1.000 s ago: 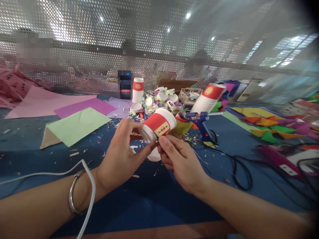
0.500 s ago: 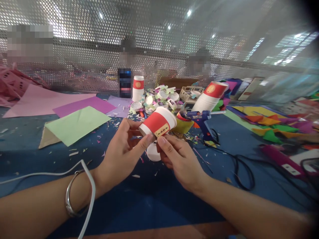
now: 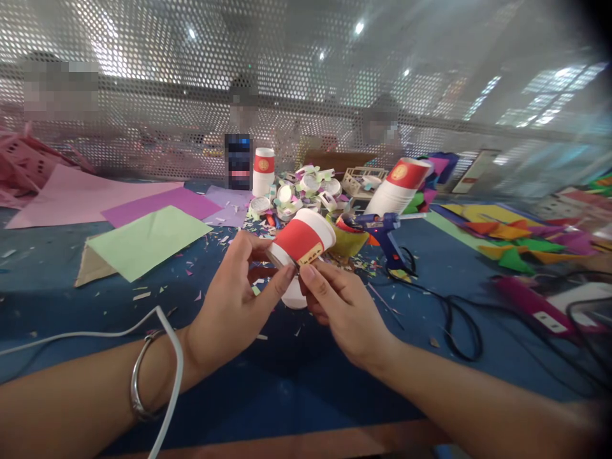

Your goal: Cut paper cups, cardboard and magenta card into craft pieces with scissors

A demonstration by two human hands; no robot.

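both hands [image 3: 287, 299] grip red paper cup [image 3: 300, 241]

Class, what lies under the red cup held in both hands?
A white round piece lies on the table below the cup. The left hand and right hand hide most of it.

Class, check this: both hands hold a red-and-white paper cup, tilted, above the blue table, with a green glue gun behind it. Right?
Not quite. The head view shows the glue gun is blue, not green. The left hand and right hand do hold the red-and-white paper cup, tilted, above the blue table.
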